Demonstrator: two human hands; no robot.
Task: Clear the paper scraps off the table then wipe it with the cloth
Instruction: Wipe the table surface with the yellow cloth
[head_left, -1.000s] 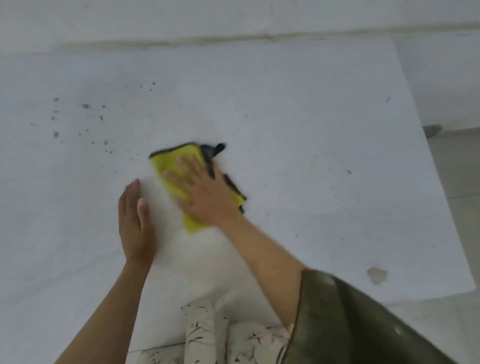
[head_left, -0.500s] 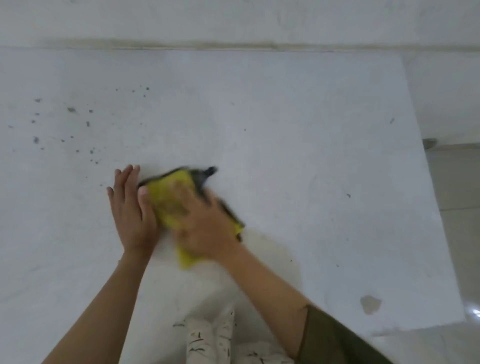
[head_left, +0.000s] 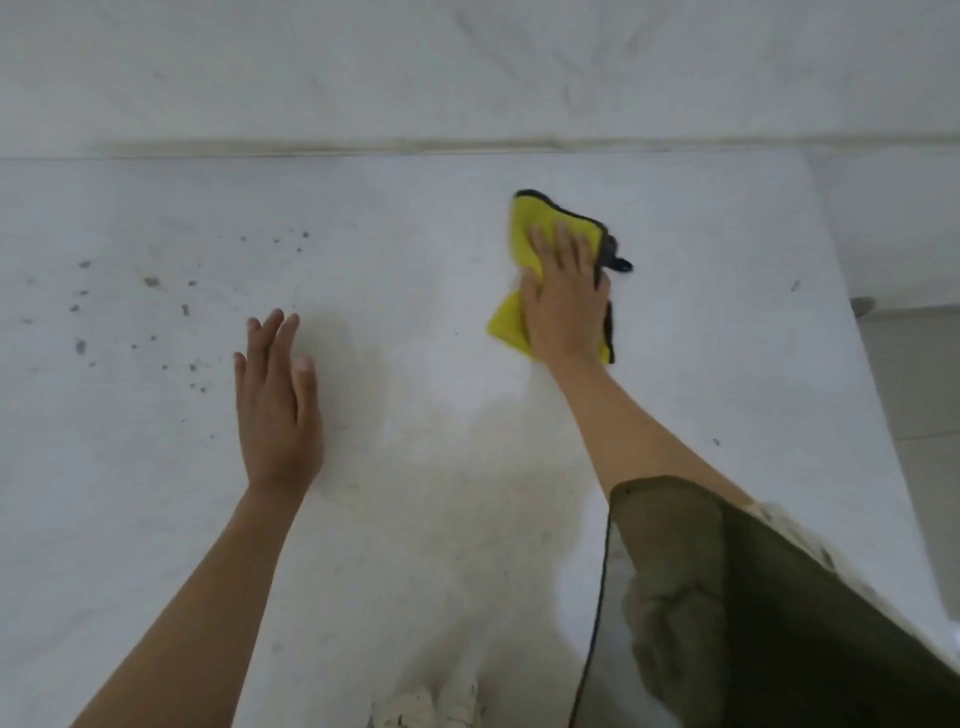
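A yellow cloth (head_left: 530, 228) with a dark edge lies flat on the white table (head_left: 415, 208), far right of centre. My right hand (head_left: 563, 306) presses down on it with the palm flat and fingers spread, covering its middle. My left hand (head_left: 275, 400) rests flat on the table, left of centre, fingers together, holding nothing. Several small dark specks (head_left: 150, 283) dot the table to the left of my left hand. No paper scraps are visible.
A white wall (head_left: 467, 67) runs along the table's far edge. The table's right edge (head_left: 852, 338) drops to a tiled floor. My olive sleeve (head_left: 779, 597) and a thin dark cord (head_left: 597, 623) hang at lower right.
My right hand has swept the cloth from beside my left hand to the far right part of the table. My left hand has stayed flat in place.
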